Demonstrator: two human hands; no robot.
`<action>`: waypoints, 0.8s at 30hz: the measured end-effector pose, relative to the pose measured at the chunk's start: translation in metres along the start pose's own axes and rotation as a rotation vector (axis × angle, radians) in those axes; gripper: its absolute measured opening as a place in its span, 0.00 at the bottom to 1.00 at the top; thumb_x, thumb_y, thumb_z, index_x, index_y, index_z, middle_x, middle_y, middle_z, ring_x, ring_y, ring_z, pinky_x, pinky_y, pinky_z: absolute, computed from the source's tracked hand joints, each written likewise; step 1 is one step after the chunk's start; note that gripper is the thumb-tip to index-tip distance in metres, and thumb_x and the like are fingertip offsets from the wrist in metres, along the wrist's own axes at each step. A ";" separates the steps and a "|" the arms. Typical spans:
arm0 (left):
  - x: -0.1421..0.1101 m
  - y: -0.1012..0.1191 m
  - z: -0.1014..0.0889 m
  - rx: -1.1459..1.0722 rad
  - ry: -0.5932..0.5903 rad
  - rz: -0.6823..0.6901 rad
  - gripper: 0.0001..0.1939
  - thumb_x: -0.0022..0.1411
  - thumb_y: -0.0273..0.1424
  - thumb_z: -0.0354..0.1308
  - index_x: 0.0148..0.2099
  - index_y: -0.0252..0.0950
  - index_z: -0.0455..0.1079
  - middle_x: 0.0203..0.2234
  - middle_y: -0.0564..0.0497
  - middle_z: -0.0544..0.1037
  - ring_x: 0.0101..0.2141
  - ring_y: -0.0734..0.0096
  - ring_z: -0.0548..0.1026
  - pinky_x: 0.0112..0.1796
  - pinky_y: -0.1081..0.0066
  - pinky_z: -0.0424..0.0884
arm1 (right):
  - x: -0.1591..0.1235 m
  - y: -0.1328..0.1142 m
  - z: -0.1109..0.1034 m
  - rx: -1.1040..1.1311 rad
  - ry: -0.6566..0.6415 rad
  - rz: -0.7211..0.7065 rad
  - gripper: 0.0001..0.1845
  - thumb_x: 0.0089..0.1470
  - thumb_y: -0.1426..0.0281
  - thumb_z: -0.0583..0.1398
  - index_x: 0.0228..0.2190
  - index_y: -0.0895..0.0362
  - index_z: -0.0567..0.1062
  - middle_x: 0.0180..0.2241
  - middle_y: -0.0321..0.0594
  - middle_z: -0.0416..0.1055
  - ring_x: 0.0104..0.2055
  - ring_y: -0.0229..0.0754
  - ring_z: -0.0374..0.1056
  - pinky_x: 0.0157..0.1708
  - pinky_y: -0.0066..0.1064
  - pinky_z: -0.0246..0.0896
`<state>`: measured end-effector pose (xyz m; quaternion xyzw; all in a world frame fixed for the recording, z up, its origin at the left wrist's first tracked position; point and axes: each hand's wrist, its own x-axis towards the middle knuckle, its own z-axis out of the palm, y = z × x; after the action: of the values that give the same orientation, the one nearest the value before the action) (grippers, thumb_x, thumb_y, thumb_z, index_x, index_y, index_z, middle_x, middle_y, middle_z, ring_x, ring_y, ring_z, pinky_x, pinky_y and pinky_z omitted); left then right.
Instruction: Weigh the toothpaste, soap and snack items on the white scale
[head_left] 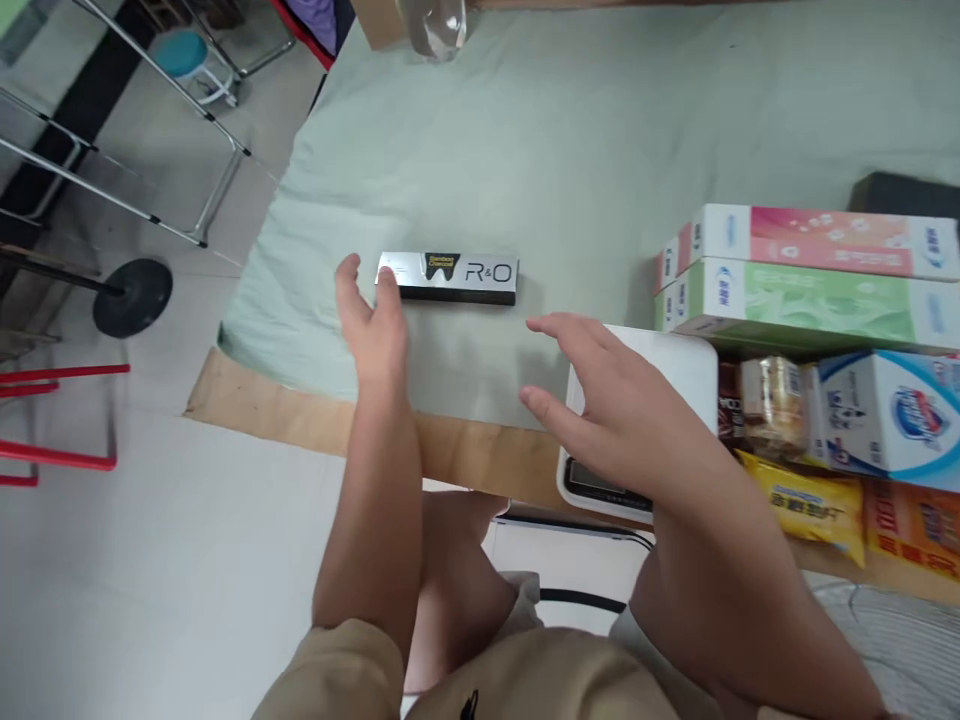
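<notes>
A silver and black toothpaste box (480,272) marked "R&O" and "Bamboo Charcoal" lies flat on the pale green tablecloth (570,130). My left hand (375,325) is at the box's left end, thumb and fingers apart; the thumb overlaps its corner, and whether it touches I cannot tell. To the right of the box, my right hand (607,400) hovers with thumb and fingers spread and nothing between them. Beneath that hand is a white kitchen scale (686,365), partly covered, its dark display at the near edge.
Pink and green cartons (810,300) are stacked at the right. Nearer stand a small jar (772,400), a blue and white soap box (870,410), a yellow packet (817,505) and an orange packet (919,525). A clear container (439,25) sits at the far edge. Metal racks (150,210) stand left.
</notes>
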<state>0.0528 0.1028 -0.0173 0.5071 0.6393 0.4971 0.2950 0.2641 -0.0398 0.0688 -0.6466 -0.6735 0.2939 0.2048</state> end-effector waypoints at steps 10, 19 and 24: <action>-0.007 0.004 0.001 0.031 -0.236 -0.048 0.19 0.59 0.28 0.64 0.52 0.44 0.70 0.50 0.49 0.77 0.55 0.55 0.75 0.63 0.53 0.69 | 0.009 -0.008 0.026 -0.174 -0.055 0.102 0.38 0.65 0.52 0.54 0.69 0.58 0.64 0.73 0.65 0.56 0.76 0.66 0.56 0.65 0.68 0.63; -0.023 0.021 -0.005 0.150 -0.248 -0.116 0.09 0.60 0.30 0.61 0.44 0.37 0.71 0.45 0.45 0.76 0.46 0.57 0.76 0.56 0.54 0.72 | 0.011 -0.014 0.028 -0.085 -0.011 0.137 0.39 0.60 0.52 0.56 0.67 0.56 0.65 0.69 0.59 0.64 0.74 0.68 0.58 0.62 0.64 0.68; -0.034 0.023 -0.003 -0.041 -0.148 0.043 0.11 0.63 0.36 0.60 0.46 0.41 0.64 0.43 0.47 0.74 0.48 0.62 0.76 0.47 0.65 0.75 | 0.005 -0.012 0.019 0.050 0.149 0.050 0.32 0.60 0.57 0.58 0.63 0.50 0.67 0.66 0.47 0.69 0.72 0.63 0.61 0.65 0.59 0.67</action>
<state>0.0688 0.0696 0.0007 0.5499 0.5944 0.4774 0.3411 0.2421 -0.0376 0.0619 -0.6779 -0.6326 0.2667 0.2629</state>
